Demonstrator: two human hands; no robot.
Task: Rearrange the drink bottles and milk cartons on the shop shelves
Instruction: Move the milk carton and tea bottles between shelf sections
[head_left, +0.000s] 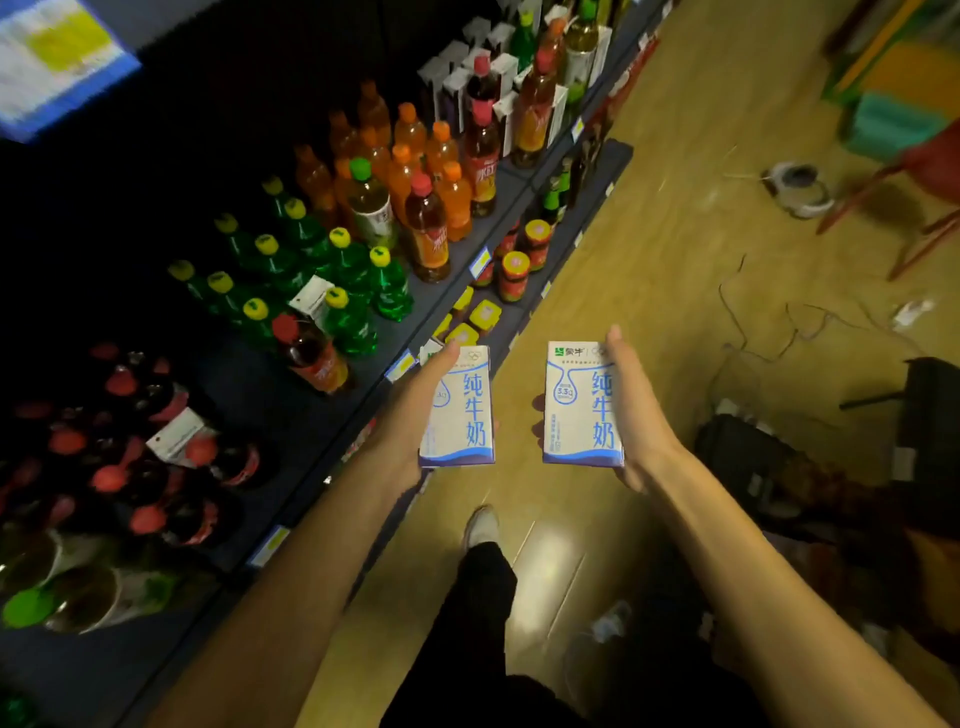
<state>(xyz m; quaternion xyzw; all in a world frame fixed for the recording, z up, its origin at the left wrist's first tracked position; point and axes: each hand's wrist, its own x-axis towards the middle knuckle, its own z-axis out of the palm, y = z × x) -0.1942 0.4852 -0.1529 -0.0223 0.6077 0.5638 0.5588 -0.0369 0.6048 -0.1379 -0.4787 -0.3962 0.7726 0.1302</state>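
My left hand (410, 415) grips a white and blue milk carton (462, 410) just off the shelf's front edge. My right hand (641, 415) grips a second, matching milk carton (579, 405) over the floor, a short gap to the right of the first. Both cartons face up with their printed fronts showing. On the shelf (291, 415) to the left stand green bottles with yellow caps (353, 270), orange soda bottles (410, 156), brown tea bottles with red caps (428, 228) and dark cola bottles (156, 467). White boxed cartons (457, 67) stand further along.
A lower shelf (587, 202) holds red jars with yellow lids (514, 275). The wooden floor (675, 234) runs to the right, with loose cables (753, 332), a dark bag (748, 462), a red stool (924, 197) and a white device (797, 189). My leg and shoe (480, 525) are below the cartons.
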